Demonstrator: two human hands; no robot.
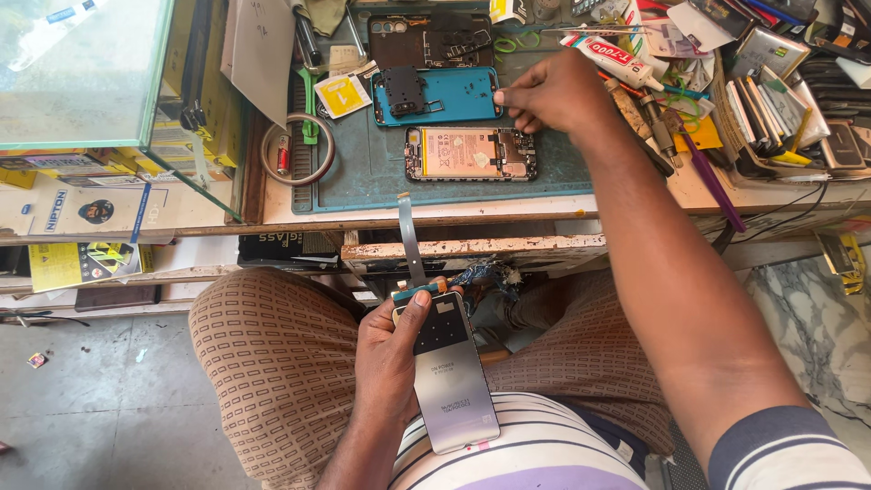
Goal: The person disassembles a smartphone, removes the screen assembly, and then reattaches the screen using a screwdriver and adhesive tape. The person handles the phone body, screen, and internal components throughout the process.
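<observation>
From the head camera I look down at a cluttered wooden worktop (472, 216) and at my own lap below its front edge. My left hand (388, 358) is over my lap, well apart from the worktop, and it is clamped on a grey rectangular phone screen panel (451, 372) with its metal back side up; the thumb presses on the upper part of the panel. From the top end of this panel a thin grey flat ribbon cable (410, 238) goes up toward the front edge of the worktop.

My right hand (553, 91) is stretched forward over a dark teal rubber work mat (363, 177) that lies in the middle of the worktop. The fingers are drawn together as in a pinch, near the right end of a turquoise plastic phone back cover (463, 95). I cannot tell if something small is between the fingertips.

Just below this cover, near the front edge of the mat, lies an opened phone body with a pale battery and bare circuit boards (470, 153). A black phone frame (429, 38) lies at the back edge of the mat. To the left of the mat is a brown ring of tape (298, 150). A white glue tube with a red cap end (610, 59) is just beside my right hand, toward the back right. At the left edge stands a glass case (82, 73).
</observation>
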